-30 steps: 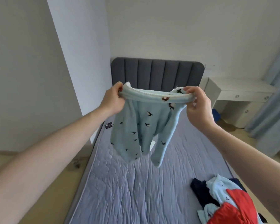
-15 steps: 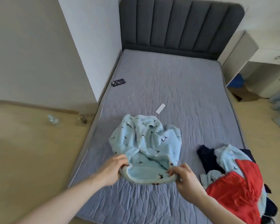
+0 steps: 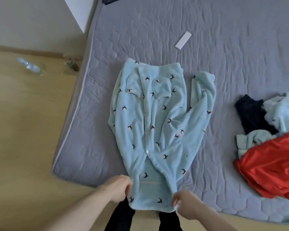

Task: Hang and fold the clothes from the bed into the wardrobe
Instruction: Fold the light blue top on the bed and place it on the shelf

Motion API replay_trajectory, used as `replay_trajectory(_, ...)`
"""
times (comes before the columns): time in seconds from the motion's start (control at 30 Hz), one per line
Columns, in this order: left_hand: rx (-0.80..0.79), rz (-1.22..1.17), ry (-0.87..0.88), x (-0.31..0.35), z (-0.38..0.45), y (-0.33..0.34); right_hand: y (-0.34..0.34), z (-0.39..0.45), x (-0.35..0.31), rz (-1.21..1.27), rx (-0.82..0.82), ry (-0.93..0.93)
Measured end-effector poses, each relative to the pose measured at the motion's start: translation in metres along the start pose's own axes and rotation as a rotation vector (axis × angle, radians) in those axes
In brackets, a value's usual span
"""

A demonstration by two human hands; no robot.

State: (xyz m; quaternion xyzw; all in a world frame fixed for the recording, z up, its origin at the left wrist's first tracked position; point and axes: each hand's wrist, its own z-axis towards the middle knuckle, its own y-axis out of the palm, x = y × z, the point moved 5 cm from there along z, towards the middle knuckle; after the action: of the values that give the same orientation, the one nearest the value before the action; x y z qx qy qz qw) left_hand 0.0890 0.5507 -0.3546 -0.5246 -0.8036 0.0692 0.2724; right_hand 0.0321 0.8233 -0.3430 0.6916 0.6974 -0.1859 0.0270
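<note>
Two hands, left hand [image 3: 118, 187] and right hand [image 3: 184, 205], grip one pyjama top [image 3: 157, 124]

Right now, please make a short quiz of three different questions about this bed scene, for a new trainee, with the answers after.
1. True or false: the light blue pyjama top lies spread on the mattress with its buttoned front facing up.
2. Which parts of the top do the left hand and the right hand hold? A) the cuffs B) the two corners of the edge nearest the person C) the pockets
3. Fill in: the pile of clothes lies to the ____ of the top.

Key: 1 true; 2 B; 3 right.
</note>
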Motion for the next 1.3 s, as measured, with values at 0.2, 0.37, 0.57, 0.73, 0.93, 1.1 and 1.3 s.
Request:
replay_trajectory(0.2,0.497,-0.464,-0.291,-0.082,0.065,-0.084,-0.055,0.063,0.01,0.159,0.304,0.058)
replay_trajectory(0.37,0.725,-0.547,-0.404,-0.143,0.122,-0.157,-0.109,0.124,-0.012,0.221,0.564,-0.019)
replay_trajectory(0.57,0.762,-0.752,-0.445,-0.155,0.188,-0.201,-0.126,0.192,-0.047,0.169,0.601,-0.087)
replay_trajectory(0.73,0.806,-1.042,-0.419,-0.147,0.197,-0.185,-0.104,0.225,-0.039,0.154,0.446,0.03)
replay_trajectory(0.93,1.434,-1.192,-0.439,-0.167,0.12,-0.177,-0.095,0.216,-0.026,0.069,0.308,0.102)
replay_trajectory(1.1,1.09,-1.204,-0.946,-0.224,0.09,-0.106,-0.107,0.215,-0.036,0.086,0.263,0.135)
replay_trajectory(1.3,0.648,-0.868,-0.879,-0.248,0.113,-0.131,-0.12,0.216,-0.05,0.108,0.341,0.098)
